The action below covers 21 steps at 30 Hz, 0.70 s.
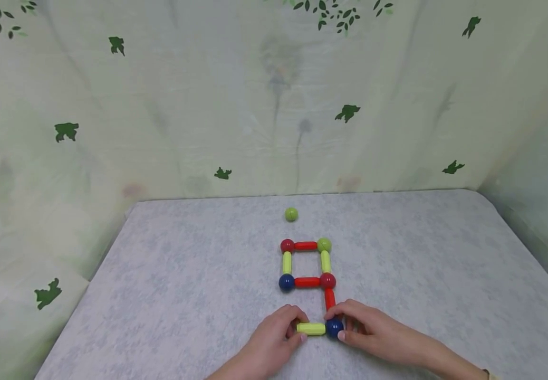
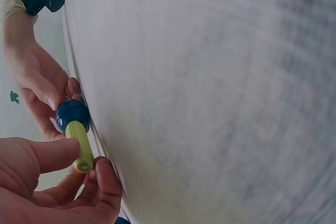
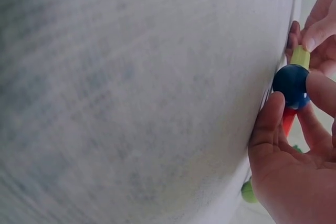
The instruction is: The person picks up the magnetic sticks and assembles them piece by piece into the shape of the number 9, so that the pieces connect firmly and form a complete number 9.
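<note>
My left hand [image 1: 274,338] pinches the free end of a yellow-green rod [image 1: 313,329] between thumb and fingers. The rod's other end touches a dark blue ball [image 1: 334,328], which my right hand [image 1: 380,332] grips from the right side. From that ball a red rod [image 1: 330,299] runs up to a red ball [image 1: 328,281]. This red ball is the near right corner of a square of rods and balls lying on the table. In the left wrist view, the yellow-green rod [image 2: 80,148] lines up with the blue ball [image 2: 72,114].
The square's other corners are a blue ball [image 1: 286,283], a red ball [image 1: 287,246] and a green ball [image 1: 324,245]. A loose green ball [image 1: 291,214] sits beyond it, near the back edge of the grey table [image 1: 198,274]. A patterned cloth [image 1: 236,95] hangs behind.
</note>
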Available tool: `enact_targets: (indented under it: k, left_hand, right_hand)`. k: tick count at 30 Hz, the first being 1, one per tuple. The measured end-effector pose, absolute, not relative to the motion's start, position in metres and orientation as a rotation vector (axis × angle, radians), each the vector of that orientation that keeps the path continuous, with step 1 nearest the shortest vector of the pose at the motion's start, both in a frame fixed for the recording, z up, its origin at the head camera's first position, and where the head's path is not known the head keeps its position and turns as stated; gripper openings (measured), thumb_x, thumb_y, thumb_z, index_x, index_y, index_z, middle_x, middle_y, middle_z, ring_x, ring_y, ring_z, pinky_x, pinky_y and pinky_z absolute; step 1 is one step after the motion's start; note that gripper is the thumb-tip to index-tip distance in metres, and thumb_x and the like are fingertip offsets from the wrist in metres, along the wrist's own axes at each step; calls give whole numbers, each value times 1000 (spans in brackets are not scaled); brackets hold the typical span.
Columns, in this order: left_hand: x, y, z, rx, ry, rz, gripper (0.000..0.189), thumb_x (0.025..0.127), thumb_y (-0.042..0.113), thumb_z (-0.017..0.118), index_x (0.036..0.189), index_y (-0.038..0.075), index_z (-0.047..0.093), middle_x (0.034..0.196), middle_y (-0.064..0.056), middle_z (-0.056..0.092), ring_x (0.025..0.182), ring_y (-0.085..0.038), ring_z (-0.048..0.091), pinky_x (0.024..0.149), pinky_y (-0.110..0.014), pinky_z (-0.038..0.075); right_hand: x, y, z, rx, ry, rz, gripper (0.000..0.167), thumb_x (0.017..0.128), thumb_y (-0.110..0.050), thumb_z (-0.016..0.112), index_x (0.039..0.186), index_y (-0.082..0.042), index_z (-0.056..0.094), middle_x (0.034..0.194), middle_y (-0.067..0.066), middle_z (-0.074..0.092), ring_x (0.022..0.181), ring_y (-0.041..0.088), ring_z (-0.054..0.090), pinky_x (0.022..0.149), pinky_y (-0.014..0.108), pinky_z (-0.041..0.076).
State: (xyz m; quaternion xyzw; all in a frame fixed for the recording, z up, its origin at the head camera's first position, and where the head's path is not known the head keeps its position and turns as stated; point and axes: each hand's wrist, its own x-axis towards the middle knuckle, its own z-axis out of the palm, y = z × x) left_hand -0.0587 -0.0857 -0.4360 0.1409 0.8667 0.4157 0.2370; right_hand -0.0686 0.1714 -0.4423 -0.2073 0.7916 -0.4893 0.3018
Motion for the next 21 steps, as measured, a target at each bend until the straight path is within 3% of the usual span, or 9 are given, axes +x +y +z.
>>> enact_targets:
  k: [13,21]
  left_hand:
    - [-65,-98,-427,370,2372,1221,18,91,16,71,108,19,64,88,6,57,76,-13,53,66,-26,45]
    - [-110,-130,-414,403,2629,1254,13,97,15,61,110,13,65,91,5,59,82,-16,55,67,-28,48]
  right_hand:
    - [-69,172,-444,-569,2125,-1283,31,97,-25,63,127,-26,57,94,-1,57,83,17,54,66,24,45]
    - [-69,172,-444,-575,2119,-1269,30,97,-25,63,127,-25,57,94,-1,57,82,16,54,65,24,45]
